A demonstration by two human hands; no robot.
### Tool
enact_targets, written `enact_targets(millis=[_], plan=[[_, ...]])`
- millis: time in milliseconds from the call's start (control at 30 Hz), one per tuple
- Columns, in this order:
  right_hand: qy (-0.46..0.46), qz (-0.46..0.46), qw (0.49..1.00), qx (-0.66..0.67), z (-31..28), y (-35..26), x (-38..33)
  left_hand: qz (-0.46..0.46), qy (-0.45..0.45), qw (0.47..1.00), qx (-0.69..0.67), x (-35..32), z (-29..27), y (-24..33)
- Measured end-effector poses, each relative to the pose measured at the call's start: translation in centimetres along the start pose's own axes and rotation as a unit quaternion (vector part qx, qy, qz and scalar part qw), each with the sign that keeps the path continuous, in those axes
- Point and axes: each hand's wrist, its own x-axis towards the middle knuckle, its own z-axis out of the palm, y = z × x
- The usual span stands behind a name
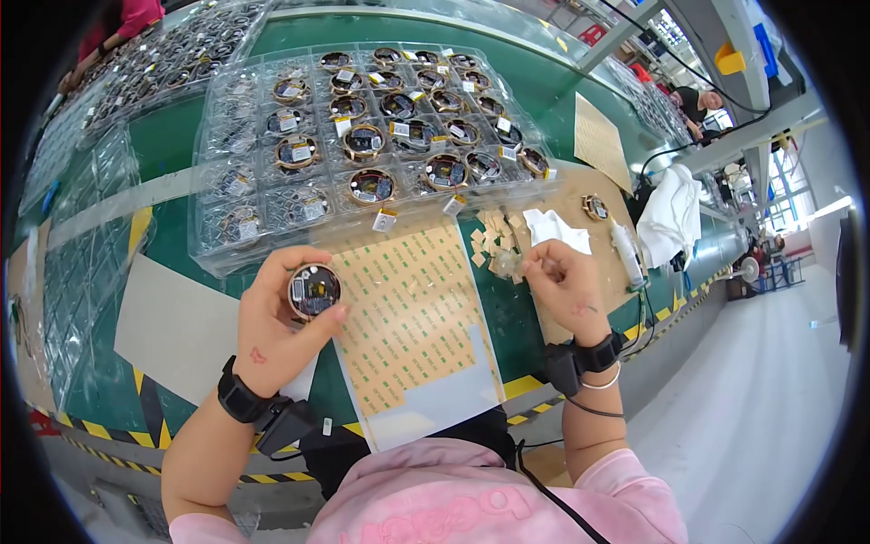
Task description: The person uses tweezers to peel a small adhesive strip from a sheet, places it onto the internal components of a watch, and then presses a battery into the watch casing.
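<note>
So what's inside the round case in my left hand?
The round case shows dark circuitry with silvery and yellowish patches inside. Anything beneath that layer is covered, and your left hand hides the case's underside.

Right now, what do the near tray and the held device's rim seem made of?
Near tray: likely plastic, clear and glossy, with glare along its ridges. Round device in left hand: rim perhaps metal or coated plastic, given its shiny gold-toned finish.

Tray (228, 260) behind module (314, 292) and sheet (412, 313)
</note>
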Motion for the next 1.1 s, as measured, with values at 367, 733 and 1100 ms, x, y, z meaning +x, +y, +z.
enact_targets(millis=[367,733,1100], plan=[[0.059,-0.124,0.98,-0.141,1.6,0.6,-1.1,-0.027,0.022,0.999,-0.017,-0.4,-0.1,-0.1],[0.113,-0.106,0.984,-0.084,1.3,1.8,-1.9,0.001,0.048,0.997,-0.061,0.0,-0.3,-0.6],[-0.014,-0.095,0.922,0.376,1.9,-2.5,-1.9,-0.062,-0.004,0.997,-0.042,0.5,-4.0,1.8]])
